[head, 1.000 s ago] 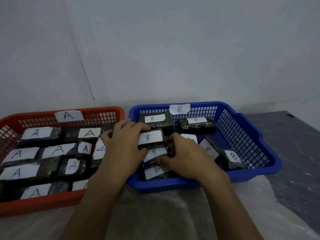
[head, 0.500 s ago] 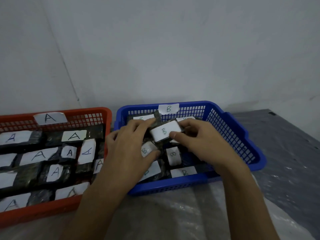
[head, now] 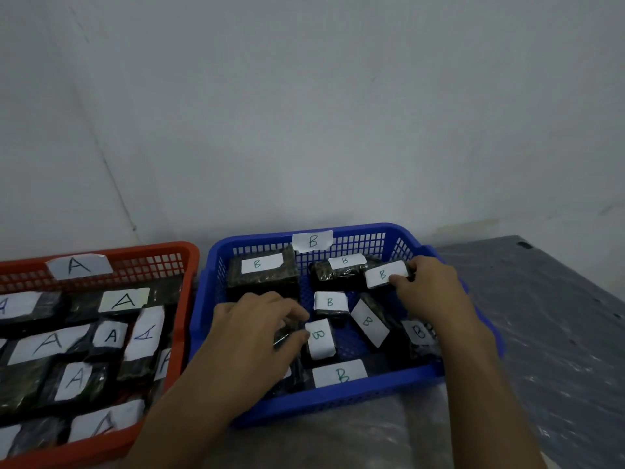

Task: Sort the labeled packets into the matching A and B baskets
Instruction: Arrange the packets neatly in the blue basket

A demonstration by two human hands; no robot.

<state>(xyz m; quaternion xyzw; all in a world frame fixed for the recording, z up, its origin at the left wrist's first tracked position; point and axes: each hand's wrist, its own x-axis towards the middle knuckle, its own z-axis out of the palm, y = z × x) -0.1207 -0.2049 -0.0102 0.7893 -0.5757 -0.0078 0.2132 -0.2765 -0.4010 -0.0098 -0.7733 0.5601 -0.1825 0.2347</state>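
A blue basket (head: 338,401) tagged B holds several black packets with white B labels. My right hand (head: 429,292) grips one B packet (head: 384,274) at the basket's back right, over another packet (head: 338,270). Near the front left of that basket, my left hand (head: 257,330) curls its fingers round a black packet (head: 319,338) with a sideways B label. To the left stands a red basket (head: 189,262) tagged A, filled with several black A packets (head: 125,301).
Both baskets stand on a table covered with clear plastic sheet (head: 338,445). Bare grey tabletop (head: 558,333) stretches to the right. A plain white wall (head: 304,113) rises right behind the baskets.
My right hand carried the B packet from the basket's middle to its back right. My left hand dropped lower, onto a packet at the front left. The view shifted.
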